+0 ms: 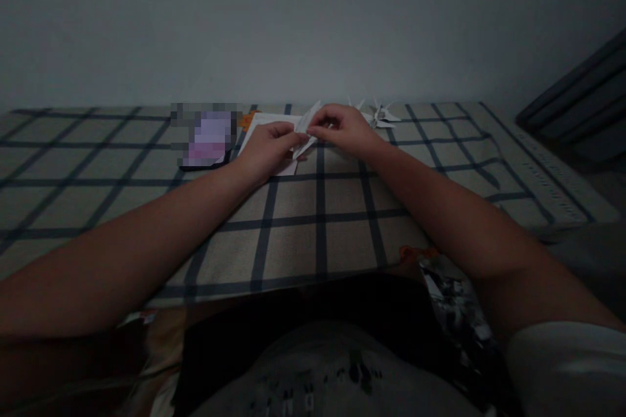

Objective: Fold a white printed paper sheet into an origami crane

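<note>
A: Starting w/ L grip. Holding what?

B: Holding a folded white paper. Closed on it, w/ thumb laid over & fingertips showing by its lower end.

A: And w/ R grip?

B: Pinching same paper at its R side, betw. thumb & index tip. Pretty much closed there. Can't make out remaining fingertips, too dim.

A: Located where, re: bench?

B: Held up over far part of bench, approx. mid-view, betw. both grips. Tilted, w/ narrow upper tip pointing R & away. Can't tell exact fold, too small & dark.

A: Seeing anything under L grip?

B: Yes: lying flat on bench, partly hidden, a white sheet. Can't tell if single or stacked.

A: Moving L from there?

B: Next to sheet's far L corner, something orange, too unclear to ID. Further L, lying on bench, a phone w/ purple-pink screen, partly pixelated.

A: And R?

B: Just past R wrist, near bench's far edge, spiky folded white paper pcs. Partly covered by hand, so can't tell exact no.

A: Farther out?

B: Spread over bench, a checked cloth, pale w/ dark blue lines. Behind, a plain grey wall. At near edge, below R forearm, a shiny pack w/ orange bit beside it. Far R, a dark ribbed thing, can't ID.
</note>
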A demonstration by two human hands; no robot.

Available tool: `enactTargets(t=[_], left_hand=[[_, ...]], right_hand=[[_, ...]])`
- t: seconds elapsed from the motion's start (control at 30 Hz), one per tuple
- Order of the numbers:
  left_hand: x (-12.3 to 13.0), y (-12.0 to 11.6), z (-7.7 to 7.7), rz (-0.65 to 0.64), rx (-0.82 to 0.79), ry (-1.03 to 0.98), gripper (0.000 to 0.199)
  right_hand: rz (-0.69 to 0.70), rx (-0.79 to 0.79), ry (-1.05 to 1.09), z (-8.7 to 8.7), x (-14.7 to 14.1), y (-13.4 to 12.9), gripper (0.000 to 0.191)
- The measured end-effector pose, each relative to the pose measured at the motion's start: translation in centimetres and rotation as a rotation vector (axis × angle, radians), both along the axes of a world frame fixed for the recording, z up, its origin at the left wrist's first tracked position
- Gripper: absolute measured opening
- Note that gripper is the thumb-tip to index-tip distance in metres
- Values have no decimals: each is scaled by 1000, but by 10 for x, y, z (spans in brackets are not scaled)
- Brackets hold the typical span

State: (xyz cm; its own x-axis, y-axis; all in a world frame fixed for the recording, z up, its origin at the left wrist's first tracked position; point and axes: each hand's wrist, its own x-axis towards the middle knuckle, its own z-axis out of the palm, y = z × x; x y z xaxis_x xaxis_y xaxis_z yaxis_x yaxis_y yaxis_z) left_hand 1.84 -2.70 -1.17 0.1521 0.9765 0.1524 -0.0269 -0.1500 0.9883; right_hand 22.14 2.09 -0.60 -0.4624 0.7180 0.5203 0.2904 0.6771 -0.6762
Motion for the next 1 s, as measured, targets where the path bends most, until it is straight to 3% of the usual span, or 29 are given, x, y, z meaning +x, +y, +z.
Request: enactTargets(t=[0.13, 0.37, 0.83, 1.0], left_hand=[[1, -1, 2, -49, -14, -39, 32], [1, -3, 10, -2, -55, -34, 24], [2, 4, 2, -2, -43, -21, 21], [-1, 2, 1, 100, 22, 113, 15]], right_hand=[[47, -58, 80, -5, -1, 4, 24], [78, -193, 212, -8, -5, 3, 32], [-3, -203, 177, -4, -13, -5, 26], [18, -179, 150, -5, -13, -5, 22]])
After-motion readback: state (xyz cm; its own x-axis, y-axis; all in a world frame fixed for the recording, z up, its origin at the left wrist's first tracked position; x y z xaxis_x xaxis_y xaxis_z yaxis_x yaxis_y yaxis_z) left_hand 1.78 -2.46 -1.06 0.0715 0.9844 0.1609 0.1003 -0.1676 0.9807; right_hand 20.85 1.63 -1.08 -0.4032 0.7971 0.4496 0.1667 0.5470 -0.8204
